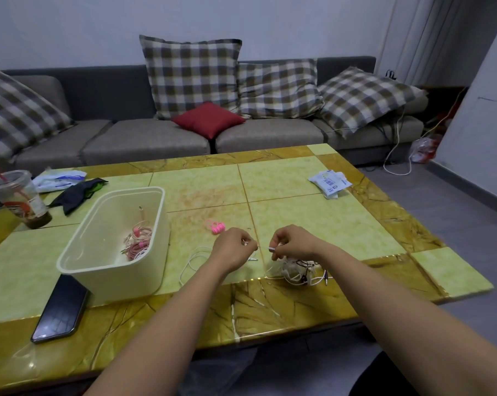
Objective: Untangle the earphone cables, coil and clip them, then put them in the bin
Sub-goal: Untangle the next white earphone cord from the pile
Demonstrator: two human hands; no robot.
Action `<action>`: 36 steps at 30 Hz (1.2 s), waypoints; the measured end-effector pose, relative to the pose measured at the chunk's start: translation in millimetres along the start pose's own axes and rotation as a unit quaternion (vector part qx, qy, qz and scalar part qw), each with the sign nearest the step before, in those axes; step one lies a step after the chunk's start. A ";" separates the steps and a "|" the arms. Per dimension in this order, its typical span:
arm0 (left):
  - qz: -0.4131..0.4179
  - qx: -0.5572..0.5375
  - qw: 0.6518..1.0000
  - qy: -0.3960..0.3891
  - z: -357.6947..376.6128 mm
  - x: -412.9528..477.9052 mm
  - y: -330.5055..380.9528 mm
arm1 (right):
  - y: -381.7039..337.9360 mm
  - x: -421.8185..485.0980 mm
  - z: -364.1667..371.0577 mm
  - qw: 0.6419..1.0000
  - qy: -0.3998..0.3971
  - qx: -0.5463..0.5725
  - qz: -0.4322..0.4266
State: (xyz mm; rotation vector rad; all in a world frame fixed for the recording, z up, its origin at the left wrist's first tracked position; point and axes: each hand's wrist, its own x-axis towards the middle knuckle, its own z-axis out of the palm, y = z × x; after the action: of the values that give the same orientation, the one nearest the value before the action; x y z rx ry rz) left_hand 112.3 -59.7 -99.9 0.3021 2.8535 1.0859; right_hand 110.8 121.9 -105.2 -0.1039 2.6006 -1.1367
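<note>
One cable [269, 248] was pinched by left hand [233, 247] and right hand [291, 242]; untangling was underway, drawing it from the tangle [297, 271] judged next.

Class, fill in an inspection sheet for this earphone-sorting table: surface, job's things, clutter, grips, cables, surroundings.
Surface: glossy table, green and yellow tiles.
Job's things: cream bin holding coiled pink earphones; pink clips loose on the table to its right; tangle at the near edge.
Clutter: phone, drink cup, dark cloth, left packet, right packet.
Grips: left hand and right hand each pinch a thin strand stretched between them.
Cables: white cable looped on the table by the left hand; floor cords at the sofa's right end.
Surroundings: grey sofa, checked cushions, one red cushion.
</note>
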 end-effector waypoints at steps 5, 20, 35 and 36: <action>-0.033 -0.090 0.989 0.109 0.0 6.5 5.7 | 2.4 -1.5 -10.8 0.991 0.058 0.123 -0.020; -0.098 -0.286 0.946 0.118 1.9 14.8 26.2 | 14.2 -0.5 -10.3 0.905 0.109 0.410 -0.043; -0.143 -0.379 0.912 0.057 -5.4 4.3 29.0 | 8.1 1.7 -4.0 0.866 0.073 0.492 -0.045; -0.152 -0.379 0.912 0.048 -5.4 3.5 30.4 | 7.5 1.6 -4.0 0.856 0.082 0.510 -0.039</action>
State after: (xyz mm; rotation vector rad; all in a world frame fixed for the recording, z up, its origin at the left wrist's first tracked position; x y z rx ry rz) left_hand 112.8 -40.3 -75.6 -0.2468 2.1843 2.0144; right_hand 108.4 129.6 -108.4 0.1281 1.7701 -2.4520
